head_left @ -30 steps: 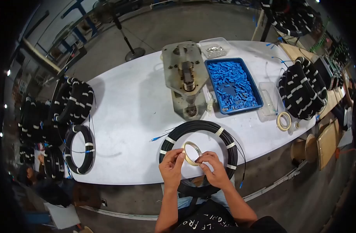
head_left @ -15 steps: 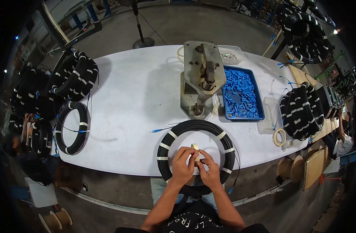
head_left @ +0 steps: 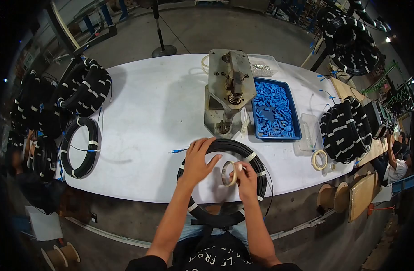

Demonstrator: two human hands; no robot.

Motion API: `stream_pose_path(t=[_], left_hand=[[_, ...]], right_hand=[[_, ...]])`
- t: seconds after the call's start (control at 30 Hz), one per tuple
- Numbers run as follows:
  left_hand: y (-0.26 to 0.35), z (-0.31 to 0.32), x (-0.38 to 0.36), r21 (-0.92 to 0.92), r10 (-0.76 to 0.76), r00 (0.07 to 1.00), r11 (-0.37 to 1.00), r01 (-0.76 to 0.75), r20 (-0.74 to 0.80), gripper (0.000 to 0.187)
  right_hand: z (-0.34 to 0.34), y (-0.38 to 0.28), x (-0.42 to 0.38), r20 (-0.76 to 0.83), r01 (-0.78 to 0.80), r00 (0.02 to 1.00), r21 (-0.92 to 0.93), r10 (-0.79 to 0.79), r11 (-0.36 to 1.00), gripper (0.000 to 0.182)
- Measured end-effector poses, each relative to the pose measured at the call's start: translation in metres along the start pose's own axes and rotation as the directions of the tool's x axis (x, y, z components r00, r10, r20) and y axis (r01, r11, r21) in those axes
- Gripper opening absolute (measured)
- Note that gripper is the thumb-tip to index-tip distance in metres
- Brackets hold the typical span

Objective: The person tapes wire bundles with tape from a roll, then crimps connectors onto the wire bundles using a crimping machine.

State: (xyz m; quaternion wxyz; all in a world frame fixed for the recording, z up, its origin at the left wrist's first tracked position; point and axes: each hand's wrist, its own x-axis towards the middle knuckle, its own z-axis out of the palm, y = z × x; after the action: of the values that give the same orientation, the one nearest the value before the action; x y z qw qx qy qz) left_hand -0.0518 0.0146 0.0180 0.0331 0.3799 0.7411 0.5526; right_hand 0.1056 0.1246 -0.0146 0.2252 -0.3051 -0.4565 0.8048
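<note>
A black cable coil [head_left: 256, 163] with white tape bands lies at the table's front edge, partly overhanging it. My left hand [head_left: 199, 161] rests on the coil's upper left side, thumb spread away from the fingers. Inside the ring, my right hand [head_left: 246, 180] grips a roll of cream tape [head_left: 228, 174], held upright over the coil's opening. A blue connector [head_left: 176, 151] on a thin cable end sticks out left of my left hand.
Behind the coil stands a metal press [head_left: 229, 90], with a blue tray [head_left: 300, 131] of small blue parts to its right. Another tape roll [head_left: 319, 160] lies farther right. Black coils [head_left: 83, 144] are at the left, more [head_left: 347, 131] at the right. People sit at both sides.
My hands have moved apart. The left one went up and left onto the coil and opened; the right one moved slightly right with the tape roll, now seen as a ring.
</note>
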Motion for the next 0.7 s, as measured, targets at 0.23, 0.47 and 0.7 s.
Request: stream_pose_path(t=[0.23, 0.47, 0.7], left_hand=[[-0.045, 0.022, 0.022, 0.665, -0.056, 0.927, 0.713, -0.223, 0.371, 0.072], [-0.05, 0.023, 0.02, 0.67, -0.111, 0.932, 0.724, -0.162, 0.345, 0.048], [0.023, -0.024, 0.016, 0.545, 0.077, 0.972, 0.817, -0.189, 0.223, 0.045]], right_hand=[[-0.019, -0.013, 0.039, -0.037, -0.222, 0.97, 0.28, 0.241, 0.934, 0.019], [-0.008, 0.025, 0.043, -0.129, 0.081, 0.989, 0.116, -0.066, 0.99, 0.02], [0.003, 0.01, 0.013, 0.055, 0.461, 0.887, -0.118, -0.458, 0.879, 0.02]])
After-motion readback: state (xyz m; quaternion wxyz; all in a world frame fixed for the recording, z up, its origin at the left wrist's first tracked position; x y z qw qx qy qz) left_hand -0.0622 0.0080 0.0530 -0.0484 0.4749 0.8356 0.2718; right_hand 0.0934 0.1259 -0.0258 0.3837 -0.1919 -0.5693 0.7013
